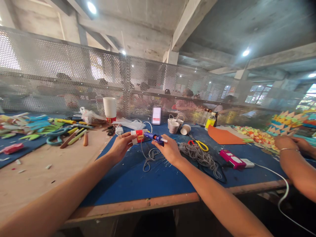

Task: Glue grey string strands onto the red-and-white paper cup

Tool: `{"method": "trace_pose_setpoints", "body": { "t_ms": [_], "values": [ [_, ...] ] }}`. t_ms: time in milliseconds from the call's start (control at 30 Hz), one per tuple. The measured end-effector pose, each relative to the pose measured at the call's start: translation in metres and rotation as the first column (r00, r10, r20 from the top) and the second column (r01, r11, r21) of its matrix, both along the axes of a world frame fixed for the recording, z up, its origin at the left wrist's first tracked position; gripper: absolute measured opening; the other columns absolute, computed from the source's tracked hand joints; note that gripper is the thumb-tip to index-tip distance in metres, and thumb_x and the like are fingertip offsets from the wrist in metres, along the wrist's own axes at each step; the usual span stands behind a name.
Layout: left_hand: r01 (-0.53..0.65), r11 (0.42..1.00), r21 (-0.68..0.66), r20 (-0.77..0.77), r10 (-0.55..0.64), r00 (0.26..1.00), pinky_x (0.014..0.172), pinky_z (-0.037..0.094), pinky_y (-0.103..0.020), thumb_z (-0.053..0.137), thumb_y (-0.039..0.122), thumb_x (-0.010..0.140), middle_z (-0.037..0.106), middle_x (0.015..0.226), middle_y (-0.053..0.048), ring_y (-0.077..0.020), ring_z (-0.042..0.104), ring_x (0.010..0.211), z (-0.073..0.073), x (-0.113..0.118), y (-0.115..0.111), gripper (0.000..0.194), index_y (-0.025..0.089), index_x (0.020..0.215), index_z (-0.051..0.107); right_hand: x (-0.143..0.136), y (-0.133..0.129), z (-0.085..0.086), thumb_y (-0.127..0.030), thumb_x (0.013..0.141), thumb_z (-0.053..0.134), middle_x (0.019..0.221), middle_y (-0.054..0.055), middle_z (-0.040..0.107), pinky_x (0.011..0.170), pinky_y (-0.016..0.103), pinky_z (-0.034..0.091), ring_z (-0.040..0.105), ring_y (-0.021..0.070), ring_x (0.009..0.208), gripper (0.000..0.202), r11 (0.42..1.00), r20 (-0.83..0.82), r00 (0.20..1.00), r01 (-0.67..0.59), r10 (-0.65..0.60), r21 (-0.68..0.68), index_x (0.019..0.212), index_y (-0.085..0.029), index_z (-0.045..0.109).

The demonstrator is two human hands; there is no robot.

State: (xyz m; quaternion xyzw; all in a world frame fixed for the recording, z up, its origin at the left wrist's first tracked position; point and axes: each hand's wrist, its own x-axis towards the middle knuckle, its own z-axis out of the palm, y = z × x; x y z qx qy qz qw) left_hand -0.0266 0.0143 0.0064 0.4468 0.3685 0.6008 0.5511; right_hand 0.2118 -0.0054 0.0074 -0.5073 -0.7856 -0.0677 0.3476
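Observation:
My left hand [120, 147] is closed on a red and white paper cup [139, 135], which lies sideways in the fingers. A blue hot glue gun [151, 135] is gripped in my right hand [170, 149], a pale glue stick [163, 140] showing at its back end. The gun's nozzle end is right at the cup; whether they touch I cannot tell. Grey cord [147, 165] runs down beside the cup and lies in loops on the blue mat [118, 187]. Beside my right hand rests a larger tangle of grey cord [201, 156].
Yellow-handled scissors [202, 145], several cord-wrapped cups [173, 126], a phone [156, 116] and a cup stack [109, 108] stand or lie behind. Right are a magenta box [232, 159], orange paper [224, 135] and another person's arm [293, 164]. Blue scissors [57, 135] lie left.

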Motion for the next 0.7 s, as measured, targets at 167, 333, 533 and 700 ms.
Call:
{"method": "trace_pose_setpoints", "body": {
  "t_ms": [167, 333, 533, 700],
  "values": [
    [0.006, 1.0, 0.007, -0.027, -0.006, 1.0, 0.074, 0.053, -0.027, 0.095, 0.034, 0.063, 0.082, 0.095, -0.01, -0.0204, 0.071, 0.083, 0.0028, 0.0018, -0.0036, 0.037, 0.015, 0.092, 0.083, 0.0002, 0.0002, 0.0002, -0.052, 0.1, 0.067, 0.094, 0.004, 0.073, 0.066, 0.027, 0.038, 0.07, 0.0201, 0.084, 0.032, 1.0, 0.0, 1.0, 0.004, -0.004, 0.0, 0.093, -0.021, 0.068],
    [0.004, 1.0, 0.014, -0.051, -0.003, 0.999, 0.072, 0.051, -0.026, 0.094, 0.035, 0.065, 0.082, 0.095, -0.01, -0.0207, 0.072, 0.083, 0.0021, 0.0018, -0.0037, 0.035, 0.016, 0.092, 0.084, -0.0002, 0.0003, 0.0004, -0.052, 0.1, 0.067, 0.092, 0.004, 0.072, 0.065, 0.027, 0.038, 0.07, 0.0194, 0.082, 0.032, 1.0, 0.005, 1.0, 0.018, -0.018, 0.012, 0.091, -0.021, 0.067],
    [0.01, 0.999, 0.032, -0.069, -0.008, 0.998, 0.073, 0.051, -0.028, 0.094, 0.037, 0.065, 0.082, 0.093, -0.009, -0.0213, 0.071, 0.083, 0.0007, 0.0015, -0.0019, 0.033, 0.017, 0.089, 0.083, 0.0003, -0.0003, 0.001, -0.051, 0.099, 0.068, 0.091, 0.004, 0.073, 0.065, 0.027, 0.037, 0.07, 0.0192, 0.081, 0.033, 0.999, 0.014, 1.0, 0.021, -0.022, 0.024, 0.09, -0.02, 0.067],
    [0.019, 0.999, 0.037, -0.081, -0.016, 0.997, 0.074, 0.052, -0.028, 0.095, 0.039, 0.064, 0.082, 0.094, -0.009, -0.0216, 0.071, 0.084, 0.0015, 0.0022, -0.0031, 0.036, 0.018, 0.091, 0.084, -0.0004, -0.001, 0.0023, -0.052, 0.099, 0.067, 0.092, 0.004, 0.073, 0.065, 0.026, 0.037, 0.07, 0.0194, 0.082, 0.033, 0.999, 0.01, 0.999, 0.031, -0.031, 0.017, 0.09, -0.02, 0.067]
  ]
}}
